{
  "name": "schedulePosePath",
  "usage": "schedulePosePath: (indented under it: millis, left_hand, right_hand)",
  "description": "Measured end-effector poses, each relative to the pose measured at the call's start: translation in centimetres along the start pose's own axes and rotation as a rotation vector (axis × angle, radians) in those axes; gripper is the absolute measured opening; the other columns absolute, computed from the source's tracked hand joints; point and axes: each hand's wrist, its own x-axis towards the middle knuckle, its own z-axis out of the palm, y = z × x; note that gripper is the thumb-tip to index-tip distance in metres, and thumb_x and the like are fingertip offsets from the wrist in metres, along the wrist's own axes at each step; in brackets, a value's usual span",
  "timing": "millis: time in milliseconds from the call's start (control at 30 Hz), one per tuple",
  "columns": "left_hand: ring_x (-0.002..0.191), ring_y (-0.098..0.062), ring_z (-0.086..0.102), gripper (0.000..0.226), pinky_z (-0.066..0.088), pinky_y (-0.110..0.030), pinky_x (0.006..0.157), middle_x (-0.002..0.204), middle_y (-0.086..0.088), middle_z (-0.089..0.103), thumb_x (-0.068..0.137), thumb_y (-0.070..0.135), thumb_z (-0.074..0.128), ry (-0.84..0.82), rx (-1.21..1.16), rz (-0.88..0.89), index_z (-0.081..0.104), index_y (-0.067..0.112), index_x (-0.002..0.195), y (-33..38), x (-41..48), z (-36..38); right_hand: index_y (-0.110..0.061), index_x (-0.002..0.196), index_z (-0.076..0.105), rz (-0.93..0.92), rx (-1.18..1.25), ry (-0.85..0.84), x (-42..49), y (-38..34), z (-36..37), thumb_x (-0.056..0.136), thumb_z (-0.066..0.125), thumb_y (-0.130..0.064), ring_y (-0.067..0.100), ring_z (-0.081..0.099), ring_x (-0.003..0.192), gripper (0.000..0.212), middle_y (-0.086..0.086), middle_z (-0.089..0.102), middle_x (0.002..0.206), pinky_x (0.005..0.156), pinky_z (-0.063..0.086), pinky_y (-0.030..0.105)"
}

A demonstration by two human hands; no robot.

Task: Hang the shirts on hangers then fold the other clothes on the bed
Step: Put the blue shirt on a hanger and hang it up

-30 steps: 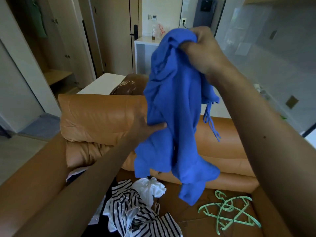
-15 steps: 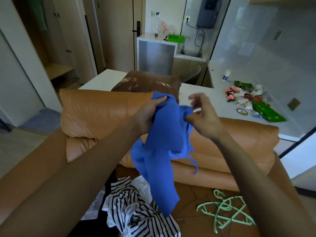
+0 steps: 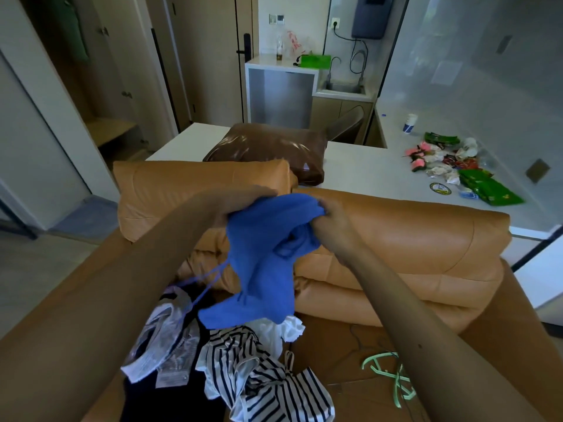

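Fabric is gathered up between the person's two hands: a crumpled bright-blue cloth garment (image 3: 265,263) is held out in front of the chest, over the seat of a tan leather sofa (image 3: 426,239). The left hand (image 3: 243,205) has its fingers curled over the top edge of the cloth. The right hand (image 3: 333,229), just beside it on the other side of the bunch, grips a wad of the same edge in a closed fist. Both hands are on the garment and close together, so the top is scrunched rather than stretched out.

From the hands the garment falls straight down, its long axis roughly upright, and its lower end hangs just above the loose clothes below. A thin blue drawstring (image 3: 210,281) trails off under the left wrist. Whether this is a shirt or something to fold I cannot tell while it is so crumpled.

Below the left forearm lie a black-and-white striped top (image 3: 274,388) and a pale grey shiny piece (image 3: 164,342). The mint-green plastic hangers (image 3: 396,379) lie on the seat below the right forearm, well apart from the blue cloth and nearer the right hand.

I would judge the next move is to draw the hands apart along that top edge. That should open the garment and show its shape.
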Motion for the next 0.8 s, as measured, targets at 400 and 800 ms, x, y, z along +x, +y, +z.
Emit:
schedulePosePath:
  millis: [400, 800]
  left_hand:
    - [0.093, -0.018, 0.062, 0.026, 0.050, -0.024, 0.079, 0.108, -0.007, 0.066, 0.092, 0.002, 0.060, 0.010, 0.475, 0.463, 0.061, 0.008, 0.118, -1.6, -1.1, 0.8]
    - [0.094, -0.014, 0.070, 0.016, 0.055, -0.027, 0.082, 0.097, 0.002, 0.076, 0.091, 0.025, 0.066, -0.021, -0.425, 0.240, 0.069, 0.015, 0.103, -0.1, -1.8, 4.3]
  right_hand:
    - [-0.007, 0.094, 0.064, -0.016, -0.109, -0.216, 3.1, -2.8, -1.7, 0.081, 0.081, -0.009, 0.016, 0.067, 0.071, 0.022, 0.007, 0.069, 0.078, 0.071, 0.055, 0.030]
    - [0.003, 0.109, 0.066, 0.267, 0.046, -0.046, -1.1, 7.1, -5.1, 0.102, 0.049, -0.007, 0.020, 0.065, 0.089, 0.021, 0.013, 0.071, 0.098, 0.076, 0.051, 0.030]
